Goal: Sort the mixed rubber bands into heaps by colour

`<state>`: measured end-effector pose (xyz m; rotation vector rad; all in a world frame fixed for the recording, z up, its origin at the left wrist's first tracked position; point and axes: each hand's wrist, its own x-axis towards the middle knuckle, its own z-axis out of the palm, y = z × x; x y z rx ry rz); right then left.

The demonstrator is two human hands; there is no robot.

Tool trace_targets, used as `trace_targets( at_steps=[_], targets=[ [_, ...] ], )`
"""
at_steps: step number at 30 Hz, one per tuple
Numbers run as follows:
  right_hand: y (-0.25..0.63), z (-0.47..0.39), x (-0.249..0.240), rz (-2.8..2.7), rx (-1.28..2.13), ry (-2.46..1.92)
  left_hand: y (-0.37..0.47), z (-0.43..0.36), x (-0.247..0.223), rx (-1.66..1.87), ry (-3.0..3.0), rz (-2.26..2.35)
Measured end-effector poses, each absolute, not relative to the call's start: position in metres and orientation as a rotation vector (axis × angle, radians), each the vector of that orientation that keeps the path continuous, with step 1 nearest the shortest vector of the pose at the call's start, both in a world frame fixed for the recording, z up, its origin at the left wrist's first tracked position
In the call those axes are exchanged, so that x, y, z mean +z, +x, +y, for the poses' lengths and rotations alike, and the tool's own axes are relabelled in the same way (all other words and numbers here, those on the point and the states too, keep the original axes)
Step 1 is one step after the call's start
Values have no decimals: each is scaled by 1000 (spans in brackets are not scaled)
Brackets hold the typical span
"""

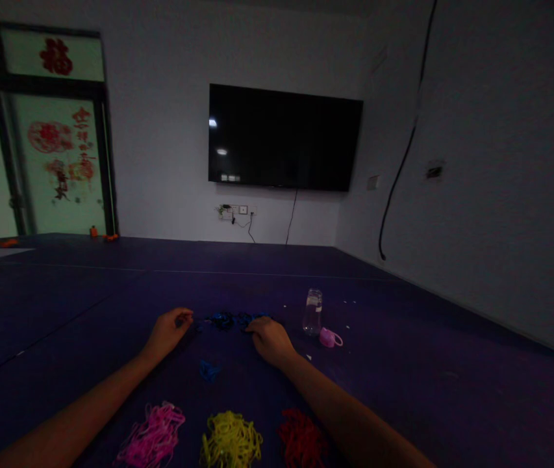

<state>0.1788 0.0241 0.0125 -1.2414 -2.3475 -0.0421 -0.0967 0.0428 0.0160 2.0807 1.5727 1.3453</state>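
Observation:
My left hand [169, 330] is at the left end of a mixed heap of black and blue bands [223, 320], thumb and fingers curled into a pinch; whatever sits between the tips is too small to make out. At the heap's right side, my right hand [273, 341] touches it with fingers bent and drawn together, their tips partly hidden. Nearer to me, between the forearms, lies a small clump of blue bands [209, 370]. Closer still are three piles of thin bands in a row: pink [152, 437], yellow [231, 440] and red [302, 439].
Right of my right hand stands a clear bottle [312, 313] with its pink looped cap [328, 337] beside it. Small white scraps dot the dark blue surface [403, 364]. A television [284, 138] hangs on the far wall, and small orange objects [93, 231] lie at the far left.

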Motion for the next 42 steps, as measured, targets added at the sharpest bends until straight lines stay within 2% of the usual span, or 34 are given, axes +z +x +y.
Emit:
trace_targets(
  at_steps=[8, 22, 37, 42],
  targets=[
    [178, 22, 14, -2354, -39, -1233, -90, 43, 10, 996, 2438, 1483],
    [178, 23, 12, -2367, -86, -1244, -90, 45, 8, 978, 2481, 1551],
    [179, 24, 12, -2366, -92, -1217, -85, 49, 7, 705, 2636, 1644],
    [179, 23, 12, -2351, -67, -1215, -84, 47, 8, 876, 2565, 1489]
  ],
)
